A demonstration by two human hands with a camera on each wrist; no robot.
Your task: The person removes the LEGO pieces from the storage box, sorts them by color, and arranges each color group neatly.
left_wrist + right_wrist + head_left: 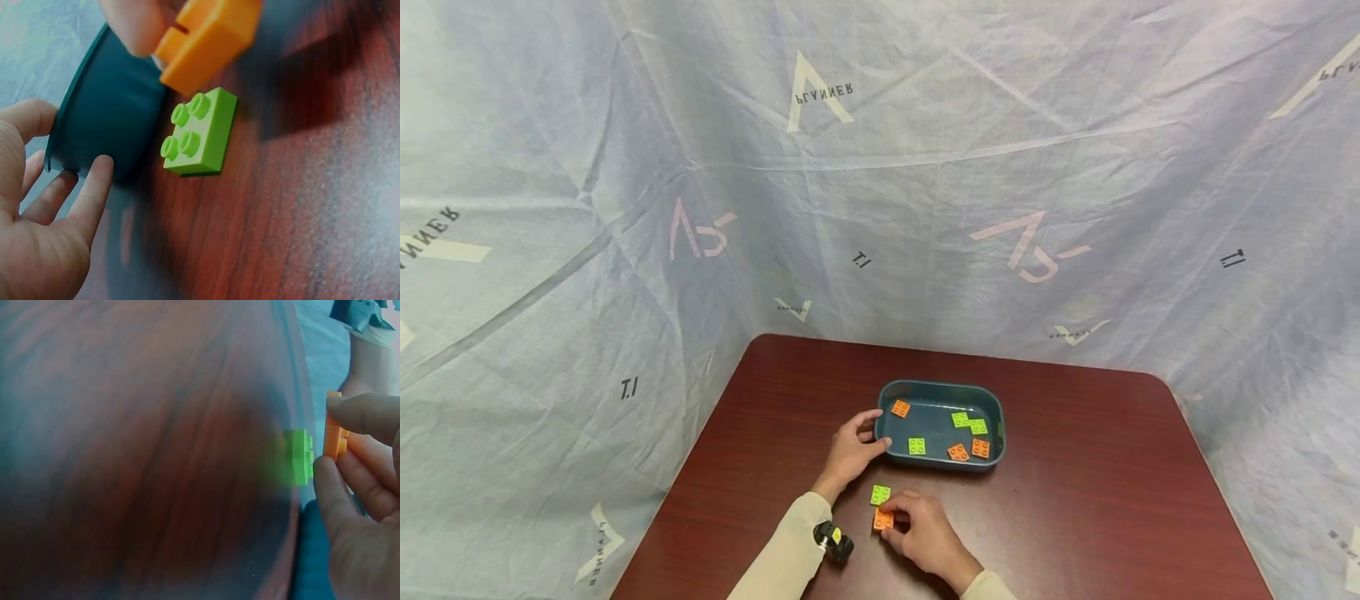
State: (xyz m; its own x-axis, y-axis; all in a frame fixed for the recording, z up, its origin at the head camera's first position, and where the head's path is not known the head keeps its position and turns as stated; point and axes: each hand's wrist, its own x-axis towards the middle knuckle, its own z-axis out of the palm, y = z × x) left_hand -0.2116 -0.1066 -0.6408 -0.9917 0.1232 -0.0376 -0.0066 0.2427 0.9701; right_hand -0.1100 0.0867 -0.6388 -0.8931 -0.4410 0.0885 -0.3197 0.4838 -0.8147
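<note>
Your right hand pinches the orange brick (likely light, stiff, best held by its sides); your left hand, fingers spread, touches the tray.

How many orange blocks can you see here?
4. One orange block is held in the right-hand grip; in the tray, one lies near the far left corner and two near the front right.

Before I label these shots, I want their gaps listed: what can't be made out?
Head: part of the held orange brick, covered by the right hand.
Left wrist: the inside of the tray, behind its wall; most of the right hand, cut off by the top edge.
Right wrist: most of the tray, cut off by the bottom edge; fine detail of the table, blurred.
</note>
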